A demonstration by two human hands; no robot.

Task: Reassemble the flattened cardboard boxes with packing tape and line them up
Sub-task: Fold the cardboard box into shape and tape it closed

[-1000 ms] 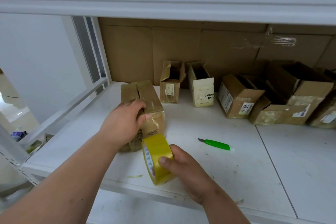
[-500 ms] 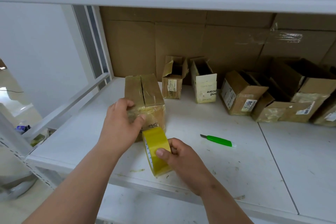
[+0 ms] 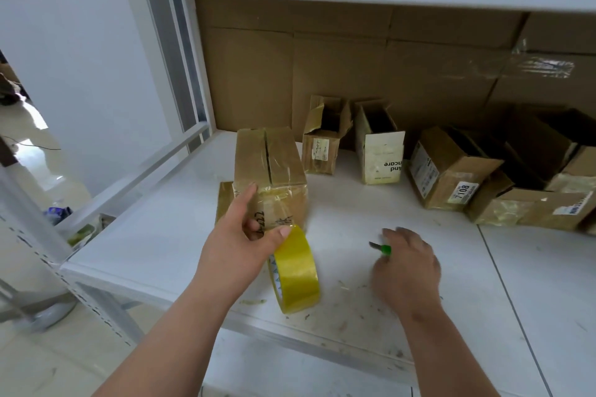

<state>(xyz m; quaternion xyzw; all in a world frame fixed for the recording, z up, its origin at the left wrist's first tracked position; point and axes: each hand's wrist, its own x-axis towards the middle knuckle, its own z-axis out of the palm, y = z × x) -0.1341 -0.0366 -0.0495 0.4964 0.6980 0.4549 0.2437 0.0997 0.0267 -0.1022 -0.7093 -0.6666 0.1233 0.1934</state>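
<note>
Looks maybe halfway: on the white shelf worktop (image 3: pixel 371 219) a row of small brown cardboard boxes (image 3: pixel 451 171) sits along the far wall, flaps open. The box in hand (image 3: pixel 269 171) stands near-left, top seam untaped. Left hand (image 3: pixel 238 242) pinches the yellow tape roll (image 3: pixel 295 271) against it; right hand (image 3: pixel 406 264), fingers loosely curled, covers the green box cutter (image 3: pixel 383 249).

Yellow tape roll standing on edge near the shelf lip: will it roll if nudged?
Probably. The tape roll stands on its round rim on the smooth shelf, steadied only by the left hand. Its strip seems stuck to the box, which may check it. Looks rigid and light.
</note>
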